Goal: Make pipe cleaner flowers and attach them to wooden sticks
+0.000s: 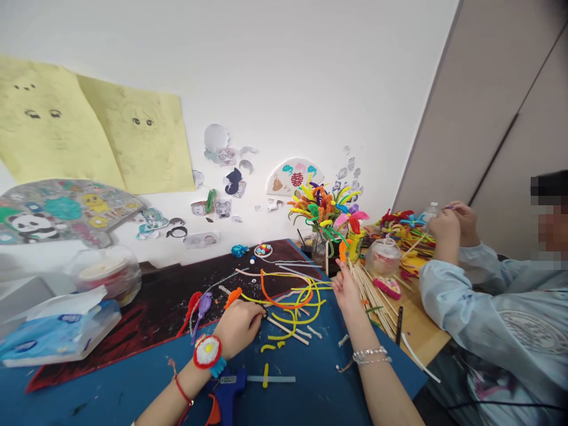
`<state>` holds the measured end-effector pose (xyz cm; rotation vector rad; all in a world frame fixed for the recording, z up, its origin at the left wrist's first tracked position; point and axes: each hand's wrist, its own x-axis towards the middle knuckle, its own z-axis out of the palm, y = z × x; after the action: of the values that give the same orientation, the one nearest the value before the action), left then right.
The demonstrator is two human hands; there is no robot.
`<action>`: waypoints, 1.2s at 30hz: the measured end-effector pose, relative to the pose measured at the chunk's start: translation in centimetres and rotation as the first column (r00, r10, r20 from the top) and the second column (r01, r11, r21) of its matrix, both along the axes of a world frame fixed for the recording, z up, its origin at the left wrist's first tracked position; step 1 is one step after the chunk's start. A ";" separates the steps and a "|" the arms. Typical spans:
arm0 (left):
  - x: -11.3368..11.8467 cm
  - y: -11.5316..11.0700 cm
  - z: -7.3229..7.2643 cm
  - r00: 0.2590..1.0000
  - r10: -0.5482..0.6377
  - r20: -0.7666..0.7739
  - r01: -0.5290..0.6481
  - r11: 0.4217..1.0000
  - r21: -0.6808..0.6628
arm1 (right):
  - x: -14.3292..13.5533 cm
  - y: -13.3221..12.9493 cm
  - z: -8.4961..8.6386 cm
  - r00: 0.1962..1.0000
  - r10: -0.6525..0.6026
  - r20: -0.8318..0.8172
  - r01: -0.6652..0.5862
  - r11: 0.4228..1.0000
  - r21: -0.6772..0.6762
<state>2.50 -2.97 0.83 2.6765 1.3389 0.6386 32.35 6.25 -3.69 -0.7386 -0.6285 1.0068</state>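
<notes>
Right hand (347,289): raised at the right of the desk (317,396); fingers pinched together on an orange fuzzy piece (343,251); beaded bracelet (371,355) at the wrist
Orange fuzzy piece: upright at the right fingertips, in front of the flower bunch (323,207)
Left hand (239,326): low over the desk, palm down, fingers bent; what they grasp, if anything, cannot be told
Left wrist: red-rimmed round band (207,351) and a red cord (183,387)
Glue gun (228,390): blue, lying just beside the left wrist; a clear glue stick (281,379) extends to its right, with a short yellow piece (265,376) across it
Fuzzy stems (308,321): yellow, curved, loosely spread between the hands
Purple piece (204,305): on the desk, left of the left hand, near a red piece (190,307)
Wooden sticks (366,296): piled just right of the right hand
Pink case (387,289): beside the wooden sticks
Tissue pack (62,331): at the far left
Co-worker (497,319): at the right, both hands raised together
</notes>
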 end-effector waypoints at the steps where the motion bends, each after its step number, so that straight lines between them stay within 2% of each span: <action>1: 0.0 0.0 0.0 1.000 -0.001 0.000 0.001 1.000 0.000 | -0.1 0.0 0.0 1.000 0.005 0.001 -0.005 1.000 -0.005; 11: -0.2 0.2 0.0 0.998 0.039 0.048 -0.039 0.999 -0.008 | -0.9 -0.3 0.4 0.998 0.055 0.044 -0.054 0.998 -0.035; 15: -0.2 0.3 0.1 0.986 0.079 0.149 -0.075 0.997 -0.036 | -4.0 -0.8 0.4 0.986 0.135 0.099 -0.130 0.990 -0.059; 18: -0.2 0.6 0.1 0.943 0.128 0.306 -0.092 0.987 -0.130 | -7.6 -2.3 0.7 0.947 0.244 0.210 -0.229 0.969 -0.091; 20: -0.2 0.9 0.0 0.885 0.177 0.431 -0.083 0.970 -0.228 | -9.8 -3.7 1.1 0.858 0.316 0.405 -0.290 0.949 -0.126; 23: -0.2 1.2 0.0 0.786 0.190 0.589 0.029 0.940 -0.341 | -12.1 -5.6 1.4 0.671 0.374 0.641 -0.393 0.912 -0.120; 25: -0.2 1.4 0.2 0.739 0.171 0.652 0.099 0.929 -0.356 | -12.9 -6.3 1.2 0.560 0.363 0.744 -0.455 0.886 -0.090; 27: -0.7 1.7 0.7 0.729 0.171 0.663 0.100 0.931 -0.351 | -13.3 -6.6 0.7 0.469 0.343 0.814 -0.487 0.869 -0.085; 30: -3.6 3.0 1.5 0.785 0.228 0.576 0.025 0.917 -0.398 | -13.5 -6.5 0.1 0.406 0.359 0.841 -0.498 0.858 -0.127; 32: -7.2 4.4 1.8 0.843 0.321 0.432 -0.112 0.889 -0.443 | -13.5 -6.4 0.0 0.396 0.372 0.839 -0.497 0.856 -0.145; 34: -11.6 5.8 1.6 0.829 0.496 0.257 -0.324 0.802 -0.501 | -13.5 -6.4 0.3 0.393 0.370 0.842 -0.481 0.863 -0.155; 36: -15.7 6.9 1.0 0.803 0.569 0.176 -0.401 0.734 -0.548 | -13.4 -6.2 0.5 0.406 0.366 0.838 -0.447 0.879 -0.167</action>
<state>-13.23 3.95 1.81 1.7190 1.8205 0.6437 18.98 0.09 -3.17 -1.0340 -1.8143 1.0003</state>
